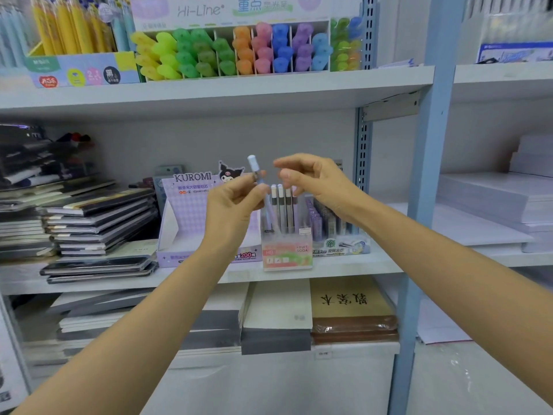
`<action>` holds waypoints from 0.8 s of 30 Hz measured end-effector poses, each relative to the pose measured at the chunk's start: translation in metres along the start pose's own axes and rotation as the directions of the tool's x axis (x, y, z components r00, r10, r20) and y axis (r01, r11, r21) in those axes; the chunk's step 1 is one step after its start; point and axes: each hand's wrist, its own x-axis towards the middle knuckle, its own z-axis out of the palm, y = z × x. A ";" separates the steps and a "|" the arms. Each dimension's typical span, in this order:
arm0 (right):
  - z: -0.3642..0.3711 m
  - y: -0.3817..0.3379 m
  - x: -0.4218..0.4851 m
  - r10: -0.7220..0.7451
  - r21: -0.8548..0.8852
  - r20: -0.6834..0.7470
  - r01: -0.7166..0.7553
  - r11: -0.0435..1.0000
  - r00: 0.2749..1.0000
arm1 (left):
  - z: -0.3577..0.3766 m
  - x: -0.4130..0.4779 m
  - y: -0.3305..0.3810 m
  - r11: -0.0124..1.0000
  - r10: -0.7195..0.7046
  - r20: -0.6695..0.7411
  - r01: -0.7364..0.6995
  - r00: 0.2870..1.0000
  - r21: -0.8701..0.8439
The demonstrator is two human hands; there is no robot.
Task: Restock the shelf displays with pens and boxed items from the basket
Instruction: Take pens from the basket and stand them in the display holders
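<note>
The left hand (236, 205) pinches a pale blue pen (254, 167) upright above the clear pen holder (287, 250) at the middle shelf's (344, 268) front edge. The right hand (311, 181) hovers beside it, fingers loosely curled, holding nothing. Lower the pen vertically into a free slot, capped end up. Legible: "FRUIT SODA", "HB" on the holder; "KUROMI" box (185, 205) to its left; "Hi-Line" display (209, 10) above.

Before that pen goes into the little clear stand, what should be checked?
1. Grip: the left hand pinches the light blue pen: ok.
2. Spare hand: the right hand holds nothing: ok.
3. The clear stand sits upright on the shelf: ok.
4. Free slot among the standing pens: cannot tell.
5. The pen's lower end is clear of the stand's rim: cannot tell.
</note>
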 end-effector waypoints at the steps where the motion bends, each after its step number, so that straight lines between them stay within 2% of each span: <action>1: 0.003 -0.004 0.001 -0.031 -0.004 -0.002 0.031 1.000 1.000 | 0.004 0.000 0.000 0.999 0.033 0.028 -0.034 0.999 0.040; 5: 0.009 -0.012 0.002 -0.076 -0.164 0.036 0.081 0.983 0.996 | 0.013 -0.001 -0.001 0.984 0.077 0.117 -0.094 0.990 0.151; 8: 0.005 -0.011 0.003 -0.111 -0.107 -0.118 0.098 0.989 0.987 | 0.009 -0.004 -0.012 0.941 0.064 0.112 -0.098 0.992 0.323; 10: -0.002 -0.006 0.004 -0.092 -0.041 -0.290 0.083 0.996 0.953 | 0.002 -0.013 -0.025 0.829 0.123 0.166 -0.194 0.978 0.524; 12: -0.010 0.004 0.005 -0.059 -0.059 -0.388 0.039 0.997 0.920 | -0.005 -0.025 -0.040 0.663 0.182 0.314 -0.352 0.932 0.660; 15: -0.010 0.024 0.003 -0.020 -0.174 -0.370 -0.048 0.984 0.929 | -0.013 -0.037 -0.062 0.477 0.169 0.489 -0.505 0.856 0.719; 17: -0.003 0.037 -0.001 -0.015 -0.257 -0.331 -0.075 0.964 0.944 | -0.016 -0.041 -0.072 0.411 0.172 0.529 -0.549 0.831 0.728; 24: -0.004 0.052 0.004 -0.012 -0.447 -0.186 -0.074 0.891 0.982 | -0.017 -0.041 -0.080 0.377 0.183 0.530 -0.557 0.828 0.740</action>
